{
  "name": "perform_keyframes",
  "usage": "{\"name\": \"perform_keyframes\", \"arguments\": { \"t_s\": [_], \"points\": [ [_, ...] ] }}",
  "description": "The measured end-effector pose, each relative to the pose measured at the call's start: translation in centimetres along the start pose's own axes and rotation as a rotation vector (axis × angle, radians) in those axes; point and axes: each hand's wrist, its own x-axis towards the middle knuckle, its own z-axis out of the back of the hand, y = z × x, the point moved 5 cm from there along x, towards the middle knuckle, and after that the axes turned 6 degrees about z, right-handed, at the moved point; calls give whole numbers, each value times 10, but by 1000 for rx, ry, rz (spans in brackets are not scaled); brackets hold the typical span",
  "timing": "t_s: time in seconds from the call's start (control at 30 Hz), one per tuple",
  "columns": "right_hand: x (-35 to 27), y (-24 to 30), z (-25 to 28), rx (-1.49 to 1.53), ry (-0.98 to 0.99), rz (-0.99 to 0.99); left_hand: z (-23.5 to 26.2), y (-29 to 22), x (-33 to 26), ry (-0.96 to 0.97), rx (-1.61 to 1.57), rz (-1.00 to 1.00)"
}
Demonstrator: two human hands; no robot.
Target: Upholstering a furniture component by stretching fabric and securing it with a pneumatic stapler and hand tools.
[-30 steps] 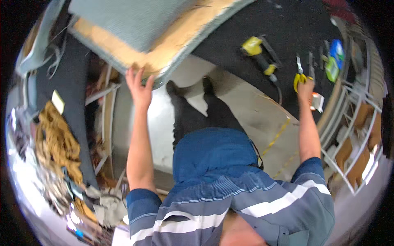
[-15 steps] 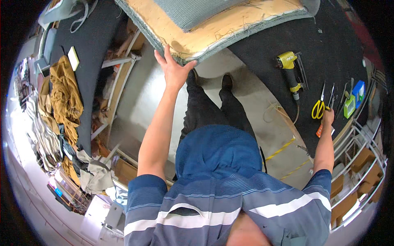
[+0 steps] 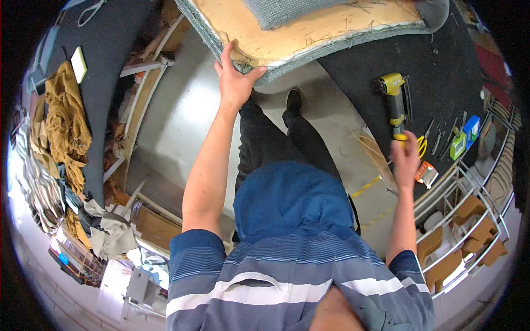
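An upholstered panel, with a bare wood underside and a grey-green fabric edge showing frayed threads, fills the top of the view. My left hand grips its near corner, thumb on one side and fingers on the other. On the black table at the right lies a yellow and black staple gun. My right hand is at its lower end, fingers bent but apart; whether they touch it I cannot tell. Yellow-handled scissors lie just beyond that hand, partly hidden by it.
Thin hand tools, a green box and a blue box lie right of the scissors. An orange and white packet sits nearer. A wire rack stands at lower right. Brown cloth is heaped on the left table.
My right hand has moved left from beside the scissors to the staple gun's lower end. My left hand stays on the panel corner. The view has shifted slightly.
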Motion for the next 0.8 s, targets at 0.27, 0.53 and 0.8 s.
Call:
{"name": "perform_keyframes", "arguments": {
  "t_s": [0.27, 0.53, 0.8],
  "points": [
    [-30, 121, -148, -193, 315, 499, 3, -4, 1, -1, -75, -79],
    [-23, 145, -167, -559, 349, 535, 3, -1, -2, 40, -97, 42],
    [-23, 155, -163, -662, 330, 568, 4, -3, -1, 53, -131, 68]
  ]
}}
